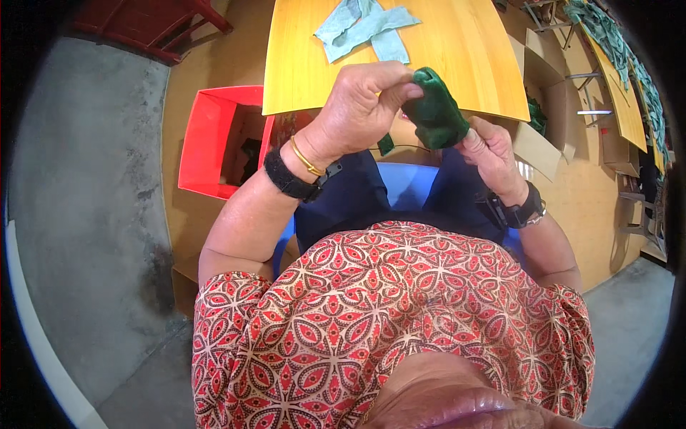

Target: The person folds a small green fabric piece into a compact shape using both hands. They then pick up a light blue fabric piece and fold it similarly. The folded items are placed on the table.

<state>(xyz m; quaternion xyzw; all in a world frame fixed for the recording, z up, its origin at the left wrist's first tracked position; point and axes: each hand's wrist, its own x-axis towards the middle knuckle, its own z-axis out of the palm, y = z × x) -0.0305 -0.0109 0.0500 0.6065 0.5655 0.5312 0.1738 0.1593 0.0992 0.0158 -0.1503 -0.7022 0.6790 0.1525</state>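
Observation:
Above my lap, near the front edge of the yellow table [464, 50], a small dark green velvety fabric piece [437, 111] is stretched between my hands. My left hand [364, 104] pinches its upper left edge between thumb and fingers. At the lower right corner, my right hand [493, 154] grips the same piece with the thumb on top. A narrow green strip [386, 145] hangs below my left hand; whether it joins the held piece I cannot tell. Pale blue-green cloth strips [364, 32] lie crossed on the table, beyond my hands and touched by neither.
To the left of the table stands a red box [199, 146] with something dark inside. An open cardboard box [537, 154] at the right holds green cloth [536, 114]. Farther right, a long table carries more blue-green cloth [607, 32]. A dark red wooden piece of furniture [139, 25] is at the upper left.

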